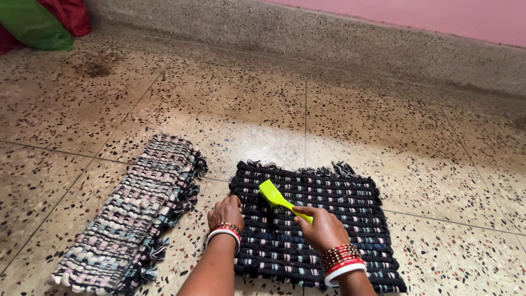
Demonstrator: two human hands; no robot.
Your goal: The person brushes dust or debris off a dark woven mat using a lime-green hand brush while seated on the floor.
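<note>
Down on the floor [383, 137], a bright yellow-green brush [276, 198] is held over a dark woven mat [339, 219]. Its long axis is set on a diagonal: the handle runs from the lower right, where it is gripped, up to the bristle head at the upper left, near the mat's left part. The bristles are turned down onto the weave. The handle's end is enclosed by the right hand [323, 229], its grip closed tightly around it, fingers curled and thumb laid along the top. The left hand [226, 212] is rested on the mat's left edge, fingers bent and pressed down on the cloth; nothing is grasped in it, and its grip is loosely curled. Red and white bangles are worn on both wrists. The mat is laid flat, with fringes along its far edge. Just to its left, apart from it, a second mat [142, 214] in paler colours is lying folded. Speckled stone tiles are seen all around, and green and red cloth [38, 22] is bunched in the far left corner.
</note>
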